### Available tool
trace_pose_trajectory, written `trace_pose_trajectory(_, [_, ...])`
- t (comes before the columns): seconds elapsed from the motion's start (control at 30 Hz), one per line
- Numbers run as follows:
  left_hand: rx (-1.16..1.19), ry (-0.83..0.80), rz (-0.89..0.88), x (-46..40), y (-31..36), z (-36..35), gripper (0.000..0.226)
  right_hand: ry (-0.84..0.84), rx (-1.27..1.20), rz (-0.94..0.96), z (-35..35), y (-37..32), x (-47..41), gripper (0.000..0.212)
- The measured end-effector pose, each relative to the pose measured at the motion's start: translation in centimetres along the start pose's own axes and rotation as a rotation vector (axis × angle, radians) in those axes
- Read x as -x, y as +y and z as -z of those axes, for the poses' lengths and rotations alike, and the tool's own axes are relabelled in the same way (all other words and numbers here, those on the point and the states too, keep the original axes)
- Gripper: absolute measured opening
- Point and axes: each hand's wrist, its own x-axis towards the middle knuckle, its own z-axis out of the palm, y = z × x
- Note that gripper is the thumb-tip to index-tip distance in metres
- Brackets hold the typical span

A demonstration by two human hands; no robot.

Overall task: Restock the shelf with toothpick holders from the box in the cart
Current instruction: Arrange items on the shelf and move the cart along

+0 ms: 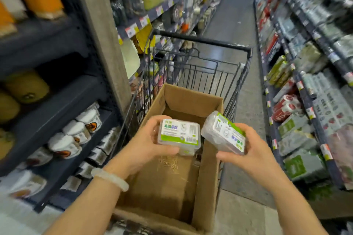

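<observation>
Toothpick holders, 1 [178, 136] gripped in left hand [147, 144], 1 [224, 134] in right hand [254, 150], above open box [208, 181] (loose toothpicks [170, 163] inside)

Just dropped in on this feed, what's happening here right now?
A person is restocking in a shop aisle. The left hand grips one clear toothpick holder with a green and white label, and the right hand grips a second toothpick holder, tilted. Both are held above the open cardboard box that sits in the wire cart. A few loose toothpicks lie on the box floor. Neither holder has reached a shelf yet; stocked shelves stand on both sides.
</observation>
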Motion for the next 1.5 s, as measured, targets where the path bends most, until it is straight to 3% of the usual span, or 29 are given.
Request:
trace_pose_trajectory(0.7, [-0.073, 0.254, -0.34, 19.5, 11.3, 4.0, 0.073, -0.221, 0.089, 0.474, -2.9, -16.1, 5.7, 0.081])
trace_pose_trajectory(1.03, [-0.172, 0.429, -0.523, 26.3, 20.0, 8.5, 0.079, -0.278, -0.103, 0.675, -6.8, -27.7, 5.9, 0.081])
trace_pose_trajectory(1.5, [-0.171, 0.438, -0.567, 33.9, 24.7, 18.4, 0.067, -0.4, -0.25, 0.738, -16.0, -37.5, 6.9, 0.079])
